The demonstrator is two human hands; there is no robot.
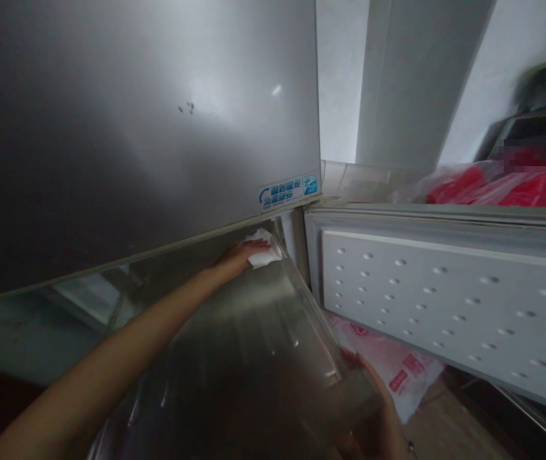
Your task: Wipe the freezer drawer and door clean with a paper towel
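My left hand (253, 248) reaches in from the lower left and presses a crumpled white tissue (267, 255) flat against a shiny grey drawer (253, 319). The tissue lies near the drawer's far right corner. At the drawer's near right edge, my right hand (378, 390) curls around the rim, partly hidden by a dim, blurred block of the drawer. Bright streaks and ridges show on the drawer's glossy surface. Above it stands the closed upper fridge door (181, 128), silver, with a blue sticker (287, 191) at its lower corner.
An open lower door (445, 294) with a dimpled white inner panel swings out on the right. A white plastic bag (397, 364) with red print lies below it on the floor. Red bagged items (493, 185) sit beyond the door, by a pale wall (342, 76).
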